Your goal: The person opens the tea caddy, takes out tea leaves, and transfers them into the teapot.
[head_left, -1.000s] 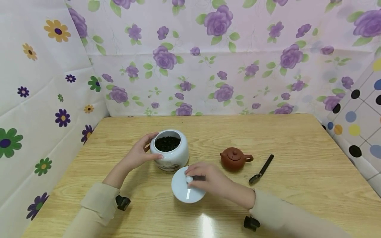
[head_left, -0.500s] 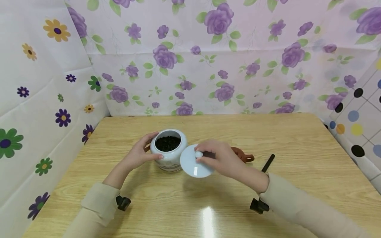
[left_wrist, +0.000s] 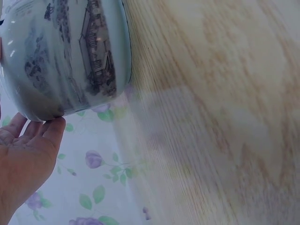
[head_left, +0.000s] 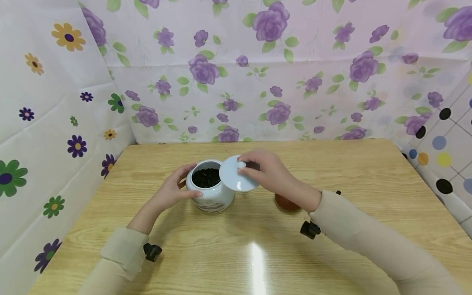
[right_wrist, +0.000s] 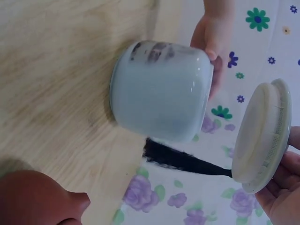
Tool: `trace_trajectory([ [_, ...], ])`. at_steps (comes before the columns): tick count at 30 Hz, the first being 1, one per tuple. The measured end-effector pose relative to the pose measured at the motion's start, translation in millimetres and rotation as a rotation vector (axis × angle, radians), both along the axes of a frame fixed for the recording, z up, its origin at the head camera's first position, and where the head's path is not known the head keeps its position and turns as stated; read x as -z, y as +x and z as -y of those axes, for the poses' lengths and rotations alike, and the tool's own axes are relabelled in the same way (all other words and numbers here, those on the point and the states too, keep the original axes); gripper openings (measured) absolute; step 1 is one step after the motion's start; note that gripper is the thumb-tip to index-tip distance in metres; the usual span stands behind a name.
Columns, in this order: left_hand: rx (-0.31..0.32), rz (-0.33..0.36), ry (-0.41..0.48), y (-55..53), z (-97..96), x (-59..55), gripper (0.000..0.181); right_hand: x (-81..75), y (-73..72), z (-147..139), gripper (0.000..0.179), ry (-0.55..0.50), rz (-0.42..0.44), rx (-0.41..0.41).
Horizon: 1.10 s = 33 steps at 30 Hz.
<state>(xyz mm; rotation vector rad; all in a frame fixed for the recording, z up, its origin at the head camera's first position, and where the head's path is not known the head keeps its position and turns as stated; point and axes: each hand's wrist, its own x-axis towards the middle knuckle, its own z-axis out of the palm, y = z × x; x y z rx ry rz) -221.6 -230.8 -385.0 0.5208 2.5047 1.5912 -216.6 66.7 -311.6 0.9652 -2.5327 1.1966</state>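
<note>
A round white porcelain jar (head_left: pixel 217 200) stands uncovered on the wooden table, dark tea leaves (head_left: pixel 206 178) inside. My left hand (head_left: pixel 171 190) grips its left side, thumb at the front, fingers round the back. In the left wrist view, fingertips meet the jar (left_wrist: pixel 61 61) beside its painted scene. By its knob, my right hand (head_left: pixel 267 170) pinches the white lid (head_left: pixel 232 174), which is tilted and overlaps the mouth's right edge in the head view. The right wrist view shows the lid's pale underside (right_wrist: pixel 255 136) held apart from the jar.
A reddish-brown teapot (head_left: pixel 287 203), mostly hidden beneath my right forearm, sits right of the jar. The tip of a black-handled tool (head_left: pixel 338 192) peeks past the sleeve. A black tapered shape (right_wrist: pixel 183 159) with a ragged end shows beyond the lid. Floral cloth (head_left: pixel 236 102) hangs behind the table.
My right hand has carried the lid away from the front of the jar, up beside its mouth, covering more of the teapot and tool. The left hand has stayed on the jar.
</note>
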Motion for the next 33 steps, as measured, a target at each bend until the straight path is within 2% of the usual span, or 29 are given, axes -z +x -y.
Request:
trace_trajectory([
  [10,-0.004,-0.004,0.007,0.0,-0.9,-0.7,0.084,-6.6,-27.6,21,0.026,0.024,0.027,0.028],
  [20,0.002,0.005,0.009,0.1,-0.2,0.1,0.084,-8.0,-38.7,52,0.028,0.068,0.028,0.034],
  [28,0.006,0.014,0.025,-0.3,-0.2,-0.3,0.082,4.0,-46.9,71,0.026,0.082,0.038,0.002],
  [33,-0.002,0.016,0.026,-0.5,-0.5,0.7,0.081,11.8,-46.4,81,0.026,0.08,0.042,-0.024],
])
